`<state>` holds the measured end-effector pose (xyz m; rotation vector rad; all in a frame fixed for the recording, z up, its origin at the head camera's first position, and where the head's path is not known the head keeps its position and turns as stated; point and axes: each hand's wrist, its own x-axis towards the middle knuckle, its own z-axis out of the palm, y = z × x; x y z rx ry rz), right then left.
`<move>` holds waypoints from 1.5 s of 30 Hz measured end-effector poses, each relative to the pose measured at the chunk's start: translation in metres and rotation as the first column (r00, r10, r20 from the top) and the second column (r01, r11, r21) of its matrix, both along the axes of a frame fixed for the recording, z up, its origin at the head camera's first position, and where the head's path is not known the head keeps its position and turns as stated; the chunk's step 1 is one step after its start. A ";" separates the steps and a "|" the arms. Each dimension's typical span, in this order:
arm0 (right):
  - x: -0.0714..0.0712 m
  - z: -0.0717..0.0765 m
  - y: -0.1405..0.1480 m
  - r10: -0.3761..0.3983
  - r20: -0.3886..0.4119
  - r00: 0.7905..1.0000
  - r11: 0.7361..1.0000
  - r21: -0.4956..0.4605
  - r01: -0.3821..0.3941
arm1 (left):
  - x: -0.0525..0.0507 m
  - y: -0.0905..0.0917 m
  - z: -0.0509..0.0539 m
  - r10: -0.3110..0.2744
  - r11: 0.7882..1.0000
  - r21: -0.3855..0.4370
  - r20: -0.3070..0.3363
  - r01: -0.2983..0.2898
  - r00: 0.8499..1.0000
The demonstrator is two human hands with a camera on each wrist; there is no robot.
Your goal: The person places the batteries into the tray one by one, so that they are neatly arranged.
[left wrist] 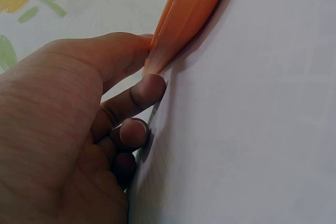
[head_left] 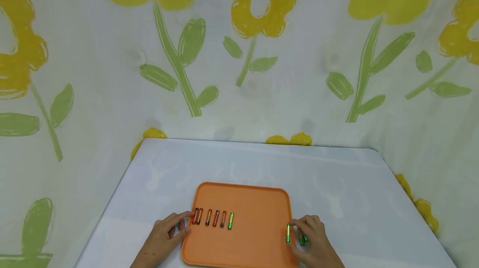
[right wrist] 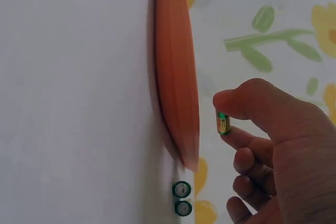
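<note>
Hand, left (head_left: 164, 234): grip loose, finger and thumb apart, at left rim of orange tray (head_left: 258, 226). Judged risk: nudging five red batteries (head_left: 208, 217) close by, hence rolling. Same row, rightmost: one green battery (head_left: 230, 220). Right hand (head_left: 316, 239): grip narrow, pinching another green battery (head_left: 288, 233) by tray's right rim. Possible drop from clipping raised rim, chief obstacle. Farther right, on desk (head_left: 359, 201): two more green batteries (head_left: 301, 240), partly masked by fingers.

Print on batteries (head_left: 216, 218) too small to read; held battery (right wrist: 223, 125) part-covered by right hand (right wrist: 289, 140); two green cells (head_left: 302, 240) partly behind its fingers, head view; tray (head_left: 258, 243) cropped at bottom; can't tell if left hand (head_left: 164, 232) touches end red battery (head_left: 194, 219)
</note>
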<state>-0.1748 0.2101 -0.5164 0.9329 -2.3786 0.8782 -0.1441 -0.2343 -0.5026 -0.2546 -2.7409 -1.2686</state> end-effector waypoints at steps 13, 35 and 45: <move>-0.007 0.008 -0.041 0.064 0.068 0.996 0.998 0.005 -0.065 | 0.000 0.000 0.005 0.043 0.999 -0.032 0.141 -0.039 0.989; -0.027 0.010 -0.099 0.045 0.148 0.988 0.995 0.083 -0.058 | 0.001 -0.001 0.004 0.030 0.999 -0.038 0.081 -0.027 0.996; -0.031 0.009 -0.114 0.040 0.203 0.978 0.989 0.129 -0.067 | 0.000 -0.001 0.002 0.043 0.998 -0.044 0.093 -0.039 0.995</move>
